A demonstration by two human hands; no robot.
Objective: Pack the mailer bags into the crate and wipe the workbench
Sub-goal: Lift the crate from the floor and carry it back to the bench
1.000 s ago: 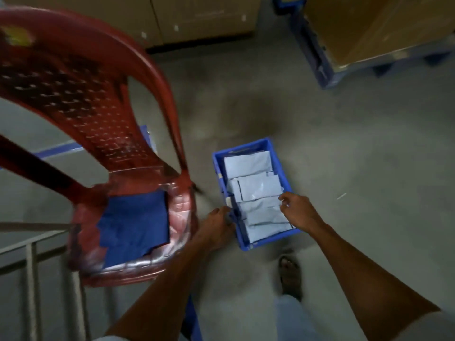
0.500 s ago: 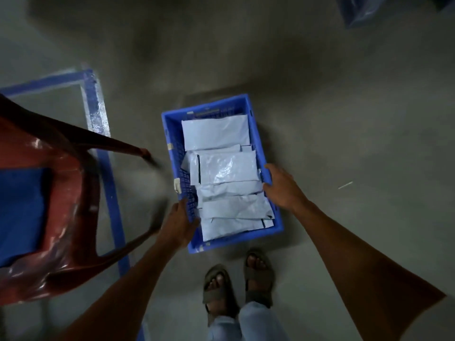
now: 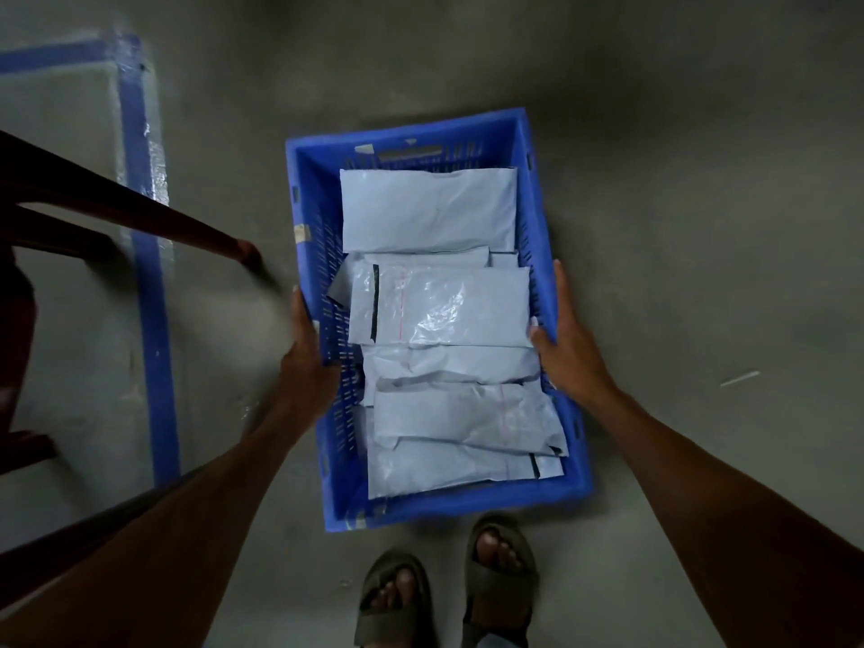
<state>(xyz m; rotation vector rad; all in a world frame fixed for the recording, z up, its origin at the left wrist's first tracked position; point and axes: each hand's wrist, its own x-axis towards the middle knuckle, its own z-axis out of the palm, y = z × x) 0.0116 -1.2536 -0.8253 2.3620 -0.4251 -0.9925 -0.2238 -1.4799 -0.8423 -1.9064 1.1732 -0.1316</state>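
Both hands (image 3: 308, 353) grip the crate's (image 3: 523, 133) long sides.

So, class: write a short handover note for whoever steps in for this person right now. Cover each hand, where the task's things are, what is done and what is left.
Left hand: gripping the left rim of the blue crate.
Right hand: gripping the right rim.
Crate: low over the grey floor, just ahead of the sandalled feet; whether it rests on the floor or is lifted cannot be told.
Mailer bags: overlapping along the inside of the crate.
Done: these bags are packed.
Left: the workbench is out of view, so check it for more bags and wipe it.
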